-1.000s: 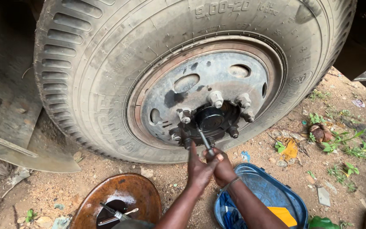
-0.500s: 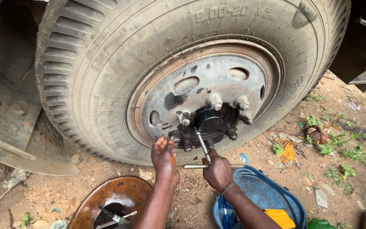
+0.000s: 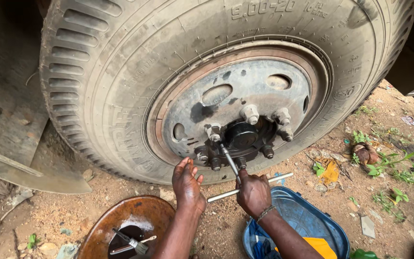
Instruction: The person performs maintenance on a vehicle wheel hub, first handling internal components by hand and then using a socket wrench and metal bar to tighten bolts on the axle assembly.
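Since the frame half a second earlier, the left hand (image 3: 188, 184) has lifted slightly toward the rim, its fingers now spread against the lower edge of the wheel, while the right hand (image 3: 252, 192) remains wrapped on the tool. Right hand: fingers closed firmly around the junction of the wheel wrench (image 3: 230, 163), where its angled shaft meets the long cross bar (image 3: 250, 187); gripping at this junction probably lets the palm steady the socket while the bar gives leverage. Left hand: open, holding nothing, fingertips resting on or just short of the tyre's inner bead below the hub, apparently bracing the body. The wrench shaft rises up and to the left from the fist to a lug nut (image 3: 213, 132) at the lower left of the hub; whether the socket is fully seated cannot be told. Hub cap (image 3: 241, 136): dark, central, ringed by pale lug nuts above and darker studs below. Truck wheel (image 3: 235, 103): grey steel disc with oval holes, set in a heavily treaded tyre (image 3: 97, 81) standing on bare soil. Rusty round pan (image 3: 106, 230), lower left, holding a small brush and dark liquid, lies near the left forearm. Blue plastic basin (image 3: 312, 220), lower right, lies under the right forearm, with yellow material inside.
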